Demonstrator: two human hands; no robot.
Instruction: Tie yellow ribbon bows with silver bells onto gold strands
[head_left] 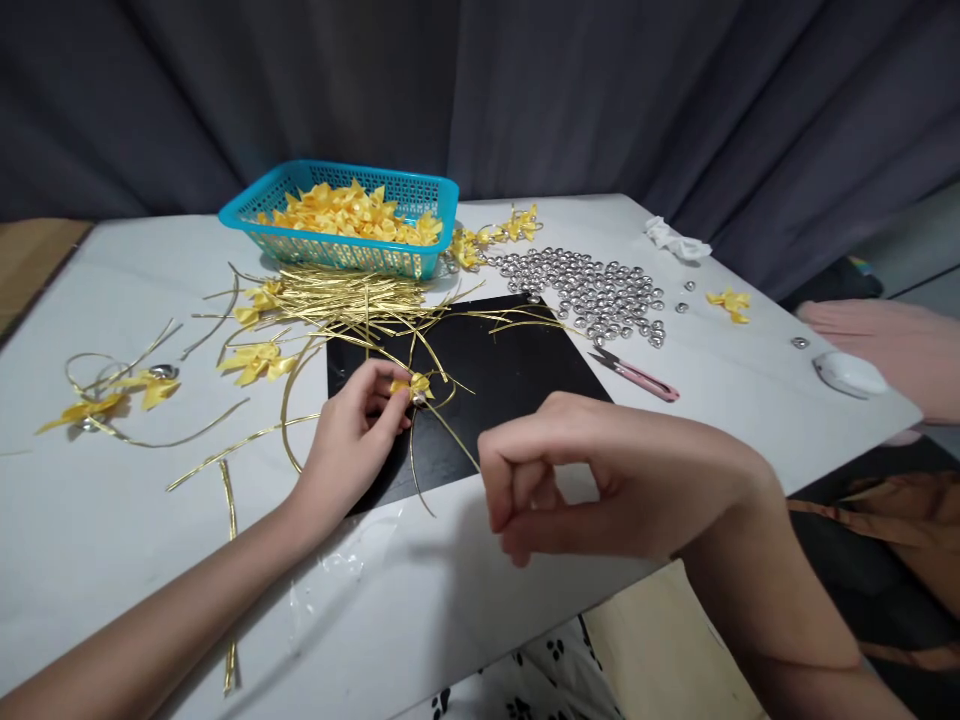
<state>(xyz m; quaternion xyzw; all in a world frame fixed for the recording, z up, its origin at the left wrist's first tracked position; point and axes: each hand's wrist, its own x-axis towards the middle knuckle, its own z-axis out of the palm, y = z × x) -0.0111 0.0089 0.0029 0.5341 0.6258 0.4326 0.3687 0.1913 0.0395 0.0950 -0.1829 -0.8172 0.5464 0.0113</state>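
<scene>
Over the black mat (517, 370), my left hand (358, 415) pinches a small yellow ribbon flower (415, 387) with a silvery piece at its centre. Thin gold cords stick out from the flower on several sides. One gold cord (450, 432) runs from it toward my right hand (577, 480), which is raised nearer to me with thumb and fingers pressed together around the cord's end. The fingertips hide that end. Behind the left hand lies a heap of gold cords (352, 298), some reaching across the mat.
A blue basket (337, 250) of yellow ribbon flowers stands at the back. Silver heart-shaped beads (592, 285) spread to its right, near pink-handled snips (637, 378). Flowers with cords (120, 390) lie at left. Another person's arm (885, 345) rests by a white dish (850, 374) at right.
</scene>
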